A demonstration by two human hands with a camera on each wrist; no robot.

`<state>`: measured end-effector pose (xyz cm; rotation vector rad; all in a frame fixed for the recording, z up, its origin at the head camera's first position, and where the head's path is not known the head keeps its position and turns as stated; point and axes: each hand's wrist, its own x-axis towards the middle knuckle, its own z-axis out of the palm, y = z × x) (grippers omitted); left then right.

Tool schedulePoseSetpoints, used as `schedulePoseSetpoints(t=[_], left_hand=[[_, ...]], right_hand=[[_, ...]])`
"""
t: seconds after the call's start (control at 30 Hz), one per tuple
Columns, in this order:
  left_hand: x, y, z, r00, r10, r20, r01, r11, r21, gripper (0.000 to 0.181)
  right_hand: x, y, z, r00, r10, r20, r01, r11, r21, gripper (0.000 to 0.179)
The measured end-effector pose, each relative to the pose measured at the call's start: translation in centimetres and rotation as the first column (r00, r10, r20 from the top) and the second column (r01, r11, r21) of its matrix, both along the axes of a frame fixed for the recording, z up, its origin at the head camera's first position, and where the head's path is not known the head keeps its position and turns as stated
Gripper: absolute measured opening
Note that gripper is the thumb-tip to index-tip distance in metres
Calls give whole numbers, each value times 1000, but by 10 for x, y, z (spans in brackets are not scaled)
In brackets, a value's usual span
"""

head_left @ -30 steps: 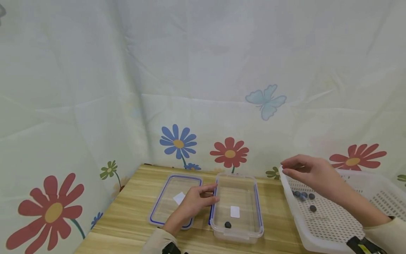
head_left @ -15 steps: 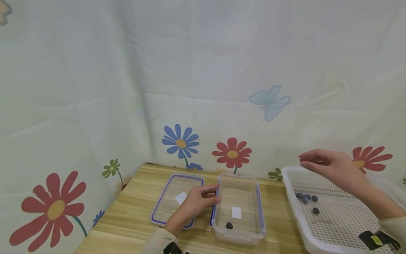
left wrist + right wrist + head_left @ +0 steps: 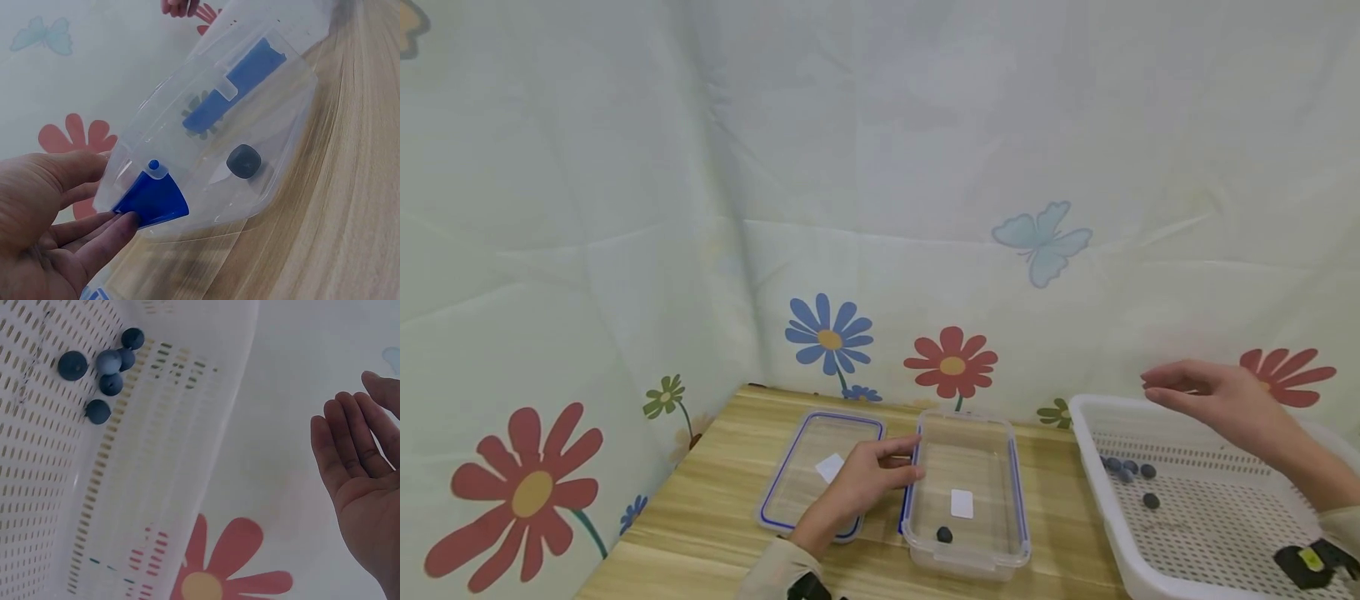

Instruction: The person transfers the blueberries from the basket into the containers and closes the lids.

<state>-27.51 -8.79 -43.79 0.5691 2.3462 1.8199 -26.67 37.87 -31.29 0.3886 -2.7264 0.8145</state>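
Pointing lengthwise forward: clear box [image 3: 972, 468].

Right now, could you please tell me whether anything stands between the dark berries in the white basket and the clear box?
Yes: between the dark berries and the box stand the basket's left wall and the clear box's right wall. Both containers are open on top, so nothing visible blocks a path over them.

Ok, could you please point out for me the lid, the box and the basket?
Lid [image 3: 807, 452]: head view, on its clear panel.
Box [image 3: 957, 564]: head view, on its near wall.
Basket [image 3: 1106, 502]: head view, on its left rim.
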Motion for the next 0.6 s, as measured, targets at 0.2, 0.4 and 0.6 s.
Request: schedulePoseSetpoints(t=[0.2,0.4,0.6], left_hand=[[1,0,1,1000,2,8,-2,1000,3,52],[1,0,0,1000,-7,14,6,1000,16,51],[0,0,0,1000,-3,10,3,1000,9,50]], right_hand=[[-6,13,-8,999,-19,33,18,1000,25,44],[-10,26,-18,998,-35,46,32,998,51,45],[-14,35,-30,998,-13,64,9,998,62,40]])
